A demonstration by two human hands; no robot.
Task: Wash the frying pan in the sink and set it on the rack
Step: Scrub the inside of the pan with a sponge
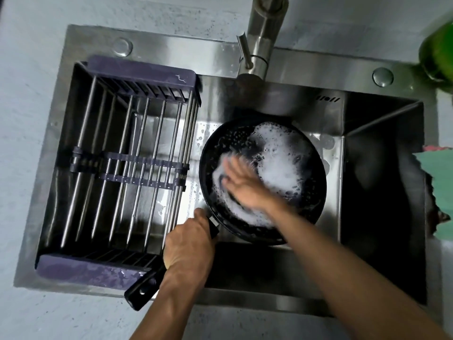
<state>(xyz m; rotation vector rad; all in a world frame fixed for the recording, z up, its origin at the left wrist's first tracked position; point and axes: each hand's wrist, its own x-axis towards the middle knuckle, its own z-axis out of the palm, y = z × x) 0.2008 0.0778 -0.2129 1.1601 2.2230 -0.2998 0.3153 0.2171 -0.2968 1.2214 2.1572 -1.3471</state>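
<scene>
A black frying pan (316,209) sits in the middle of the steel sink (215,52), its inside covered with white foam. My left hand (188,244) is closed around the pan's black handle, whose end sticks out toward the sink's front rim. Inside the pan, my right hand (245,182) presses flat on a dark scrubbing pad that is mostly hidden under the fingers; the hand is blurred. The rack (137,69), steel rods with purple end pieces, spans the left part of the sink and holds nothing.
A steel faucet (262,38) rises at the back above the pan, no water visible. A green bottle (438,52) stands at the far right on the counter. A green cloth (438,190) lies on the right rim. The sink's right basin is dark.
</scene>
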